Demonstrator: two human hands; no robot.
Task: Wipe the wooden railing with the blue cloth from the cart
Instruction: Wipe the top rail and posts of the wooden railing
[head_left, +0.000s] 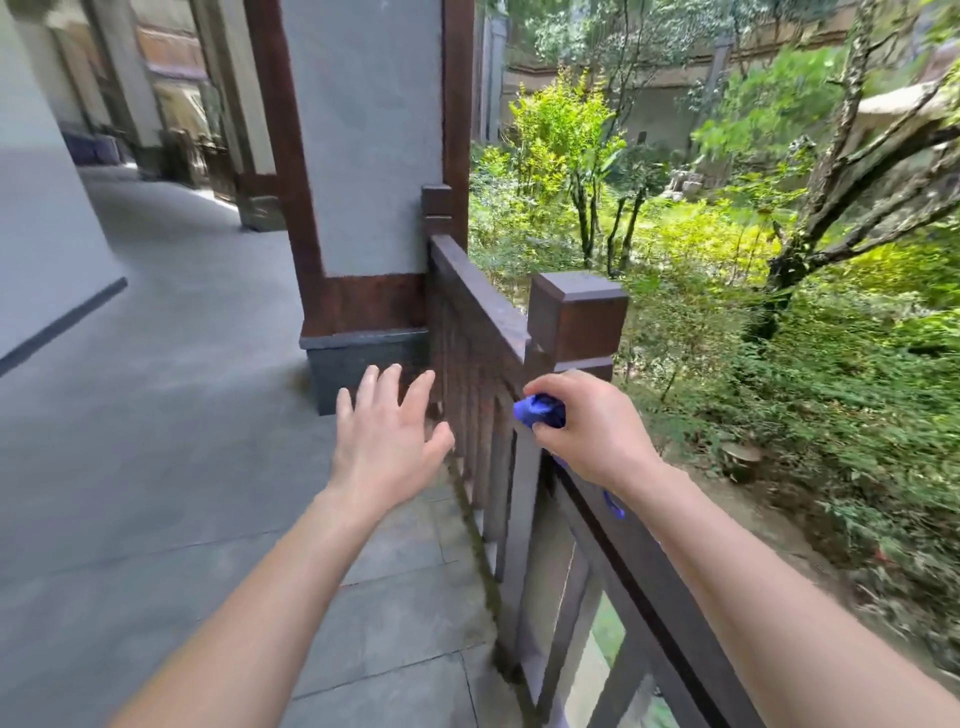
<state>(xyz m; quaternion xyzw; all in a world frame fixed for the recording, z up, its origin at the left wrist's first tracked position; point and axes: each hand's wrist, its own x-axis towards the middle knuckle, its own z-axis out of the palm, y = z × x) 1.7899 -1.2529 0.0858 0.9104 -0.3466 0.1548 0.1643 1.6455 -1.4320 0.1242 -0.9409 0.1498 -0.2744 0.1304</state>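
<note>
A dark brown wooden railing (483, 301) runs from the lower right up to a pillar in the middle, with a square post (576, 317) partway along. My right hand (587, 426) is closed around a bunched blue cloth (540, 410) and sits on the rail just below that post. A small end of the cloth shows under my wrist. My left hand (387, 431) hovers to the left of the railing's balusters, fingers spread, holding nothing.
A grey pillar with brown trim (363, 156) stands where the railing ends. Grey stone paving (156, 441) spreads to the left along a corridor. Dense green shrubs and trees (753, 260) fill the garden beyond the rail. No cart is in view.
</note>
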